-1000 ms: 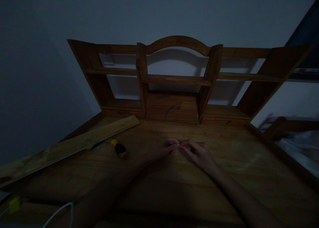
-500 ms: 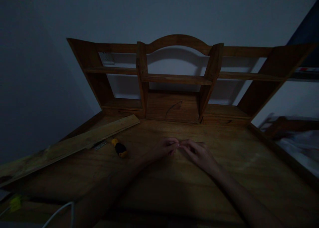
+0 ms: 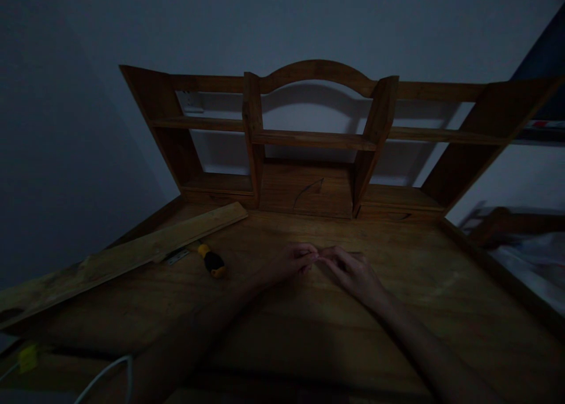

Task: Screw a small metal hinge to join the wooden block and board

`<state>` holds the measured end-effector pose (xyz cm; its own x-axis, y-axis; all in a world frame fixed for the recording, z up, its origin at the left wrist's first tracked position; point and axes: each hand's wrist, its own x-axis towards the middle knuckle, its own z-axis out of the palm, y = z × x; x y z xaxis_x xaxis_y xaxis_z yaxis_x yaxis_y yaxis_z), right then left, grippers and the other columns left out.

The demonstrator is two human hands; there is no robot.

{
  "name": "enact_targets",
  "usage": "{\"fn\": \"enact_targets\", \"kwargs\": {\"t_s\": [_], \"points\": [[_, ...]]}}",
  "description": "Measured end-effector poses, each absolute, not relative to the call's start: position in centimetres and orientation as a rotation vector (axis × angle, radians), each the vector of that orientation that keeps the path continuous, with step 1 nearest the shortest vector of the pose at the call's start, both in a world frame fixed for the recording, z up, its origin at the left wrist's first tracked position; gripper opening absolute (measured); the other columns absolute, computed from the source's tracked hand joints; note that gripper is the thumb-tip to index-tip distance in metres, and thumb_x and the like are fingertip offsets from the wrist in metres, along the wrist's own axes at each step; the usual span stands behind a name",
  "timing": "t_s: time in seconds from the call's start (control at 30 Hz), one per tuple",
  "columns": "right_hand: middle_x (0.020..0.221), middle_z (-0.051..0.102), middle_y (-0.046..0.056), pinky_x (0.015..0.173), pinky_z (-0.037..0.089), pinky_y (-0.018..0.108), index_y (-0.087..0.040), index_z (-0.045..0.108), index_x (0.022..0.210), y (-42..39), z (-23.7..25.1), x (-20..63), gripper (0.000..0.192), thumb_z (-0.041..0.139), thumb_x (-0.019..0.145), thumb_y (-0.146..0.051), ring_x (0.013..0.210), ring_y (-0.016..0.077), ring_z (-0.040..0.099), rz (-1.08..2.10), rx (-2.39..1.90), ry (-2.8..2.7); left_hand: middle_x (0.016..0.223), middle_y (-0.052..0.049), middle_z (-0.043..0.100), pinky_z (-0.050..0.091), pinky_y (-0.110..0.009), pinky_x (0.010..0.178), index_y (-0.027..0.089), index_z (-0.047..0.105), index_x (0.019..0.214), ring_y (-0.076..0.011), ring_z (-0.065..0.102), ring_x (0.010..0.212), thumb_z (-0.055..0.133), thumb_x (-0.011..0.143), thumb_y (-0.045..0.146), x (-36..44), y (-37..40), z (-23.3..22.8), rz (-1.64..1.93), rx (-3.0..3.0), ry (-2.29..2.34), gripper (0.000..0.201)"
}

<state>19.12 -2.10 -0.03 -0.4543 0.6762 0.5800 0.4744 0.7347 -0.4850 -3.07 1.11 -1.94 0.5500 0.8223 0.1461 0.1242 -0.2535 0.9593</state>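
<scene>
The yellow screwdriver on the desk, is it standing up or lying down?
Lying down. The screwdriver rests flat on the desk, beside the long wooden plank, left of both hands and untouched.

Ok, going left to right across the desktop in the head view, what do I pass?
Yellow clip → white cable → plank → screwdriver → left hand → right hand, fingertips meeting; anything pinched between them is too small to tell.

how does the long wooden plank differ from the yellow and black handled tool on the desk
The long pale wooden plank stretches diagonally across the wooden desk's left side; the short yellow and black handled tool is far smaller. The plank is flat and single-coloured, the tool rounded and two-coloured. The tool lies nearer the left hand. Both rest on the desk, untouched.
</scene>
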Motion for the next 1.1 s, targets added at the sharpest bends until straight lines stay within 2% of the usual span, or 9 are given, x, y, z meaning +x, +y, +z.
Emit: {"fn": "enact_targets", "kwargs": {"t_s": [0.13,0.33,0.93,1.1], "points": [[0.097,0.079,-0.001,0.076,0.055,0.024,-0.025,0.068,0.108,-2.00,-0.05,19.11,0.012,0.059,0.101,-0.024,0.082,0.0142,0.075,0.341,-0.873,-2.151,0.065,0.003,0.052,0.035,-0.023,0.058,0.017,0.059,0.078,-0.0099,0.046,0.060,0.055,0.097,0.053,-3.10,1.15,-1.97,0.813,1.760,0.818,0.041],[0.109,0.079,-0.001,0.083,0.056,0.023,-0.026,0.068,0.113,-1.86,-0.19,19.08,0.015,0.058,0.102,-0.023,0.090,0.0129,0.076,0.362,-0.859,-2.169,0.064,0.004,0.052,0.034,-0.023,0.057,0.017,0.059,0.081,-0.0096,0.046,0.058,0.055,0.096,0.055,-3.09,1.28,-2.05,0.806,1.741,0.796,0.041],[0.088,0.078,0.000,0.069,0.054,0.024,-0.024,0.069,0.105,-2.16,-0.09,19.25,0.012,0.058,0.101,-0.025,0.070,0.0136,0.073,0.297,-0.863,-2.154,0.062,0.004,0.051,0.033,-0.023,0.056,0.016,0.063,0.088,-0.0095,0.044,0.056,0.057,0.095,0.056,-3.02,0.91,-1.50,0.803,1.699,0.792,0.041],[0.076,0.074,-0.001,0.061,0.050,0.023,-0.022,0.070,0.099,-2.19,-0.14,19.13,0.011,0.060,0.100,-0.027,0.060,0.0123,0.068,0.239,-0.888,-2.143,0.062,0.004,0.051,0.033,-0.023,0.056,0.015,0.064,0.090,-0.0095,0.044,0.056,0.058,0.094,0.057,-2.97,0.83,-1.30,0.790,1.693,0.813,0.043]]}}
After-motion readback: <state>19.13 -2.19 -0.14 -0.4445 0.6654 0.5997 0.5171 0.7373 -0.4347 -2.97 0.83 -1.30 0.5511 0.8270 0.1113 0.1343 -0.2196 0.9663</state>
